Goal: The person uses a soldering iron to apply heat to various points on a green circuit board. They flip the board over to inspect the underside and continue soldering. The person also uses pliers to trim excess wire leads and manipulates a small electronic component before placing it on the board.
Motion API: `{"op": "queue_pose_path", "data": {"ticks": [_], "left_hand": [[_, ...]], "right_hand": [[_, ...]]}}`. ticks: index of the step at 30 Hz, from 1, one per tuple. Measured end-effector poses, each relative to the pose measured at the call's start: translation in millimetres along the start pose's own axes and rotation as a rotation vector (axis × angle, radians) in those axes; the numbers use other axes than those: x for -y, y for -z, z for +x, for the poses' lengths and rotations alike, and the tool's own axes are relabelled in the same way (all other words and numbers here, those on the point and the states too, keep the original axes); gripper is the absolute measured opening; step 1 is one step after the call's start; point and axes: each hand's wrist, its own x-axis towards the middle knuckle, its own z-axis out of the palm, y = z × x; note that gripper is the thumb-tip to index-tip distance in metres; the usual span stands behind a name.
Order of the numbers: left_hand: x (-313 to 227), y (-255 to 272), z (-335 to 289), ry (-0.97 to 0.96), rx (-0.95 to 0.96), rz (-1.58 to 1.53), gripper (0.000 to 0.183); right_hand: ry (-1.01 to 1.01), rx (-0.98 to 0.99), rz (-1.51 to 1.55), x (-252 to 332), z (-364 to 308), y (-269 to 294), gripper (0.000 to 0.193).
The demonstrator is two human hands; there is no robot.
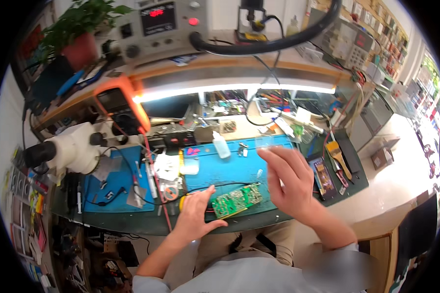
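1. While the whole bench is pretty cluttered, the biggest thing is the grey bench instrument (164,27) up on the wooden shelf, with a thick black hose (274,43) curling across in front of it.
2. Next down is the blue work mat (239,163) on the desk, with a white microscope (66,149) off to its left.
3. Right hand (288,180) hangs above the mat's right part, fingers spread and loose, gripping nothing, not touching the board.
4. Left hand (195,215) lies flat and open at the desk's near edge, its fingertips (208,193) touching the left end of the board, not clasping it.
5. The green circuit board (237,200) lies tilted on the mat's near edge, between both hands.
6. Smallest: a little clear bottle (221,145) standing farther back on the mat.
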Motion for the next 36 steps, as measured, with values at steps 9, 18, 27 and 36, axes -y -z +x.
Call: {"op": "queue_pose_path", "data": {"ticks": [9, 18, 27, 36], "left_hand": [[4.7, -3.5, -17.1, -0.146, -0.352, 0.007, 0.073], [9.6, -3.2, -23.7, -0.144, -0.311, 0.034, 0.079], [13.0, 0.1, -22.8, -0.168, -0.326, -0.009, 0.080], [15.0, 3.0, -22.7, -0.099, -0.363, -0.020, 0.076]], "right_hand": [[0.350, -0.197, -0.364, 23.0, 189.2, -112.7, 0.067], [-0.049, -0.273, -0.674, -3.8, 245.6, -121.3, 0.094], [-0.094, -0.301, -0.557, 8.6, 253.8, -97.0, 0.092], [-0.378, 0.841, 0.364, 54.7, 206.5, 23.0, 0.044]]}}
